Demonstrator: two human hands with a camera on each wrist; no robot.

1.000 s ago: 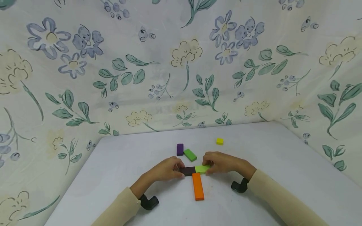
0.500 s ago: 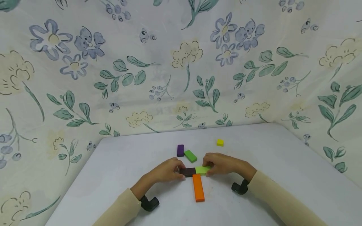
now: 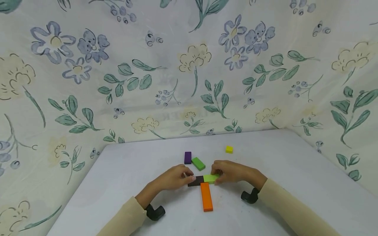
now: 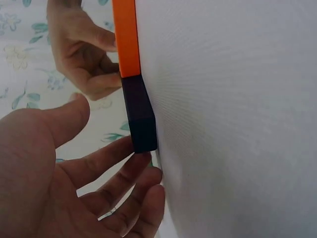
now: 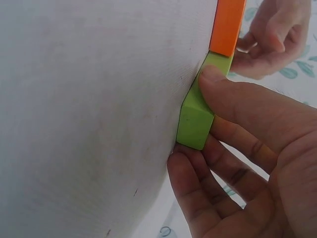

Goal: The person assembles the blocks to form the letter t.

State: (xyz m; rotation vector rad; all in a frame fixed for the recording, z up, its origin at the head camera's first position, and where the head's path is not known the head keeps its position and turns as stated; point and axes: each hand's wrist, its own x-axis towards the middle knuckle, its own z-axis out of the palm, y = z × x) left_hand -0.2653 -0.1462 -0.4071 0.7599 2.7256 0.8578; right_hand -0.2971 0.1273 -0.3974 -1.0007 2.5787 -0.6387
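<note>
A black block (image 3: 196, 181) and a lime green block (image 3: 210, 178) lie end to end on the table. An orange block (image 3: 206, 197) meets their joint from the near side, forming a T. My left hand (image 3: 175, 177) is at the black block's left end; in the left wrist view its thumb (image 4: 69, 116) stands off the block, while the fingertips touch the end and far side. With thumb and fingers, my right hand (image 3: 231, 171) pinches the lime green block, the thumb (image 5: 237, 91) on its near face in the right wrist view.
Behind the hands lie a purple block (image 3: 187, 157) and a green block (image 3: 198, 163), close together. A small yellow block (image 3: 229, 149) sits farther back on the right. A floral cloth (image 3: 189, 82) hangs along the back of the white table (image 3: 133, 157).
My left thumb has lifted off the near side of the black block, which the hand was pinching before. The right hand has kept its pinch, and the blocks lie as they did.
</note>
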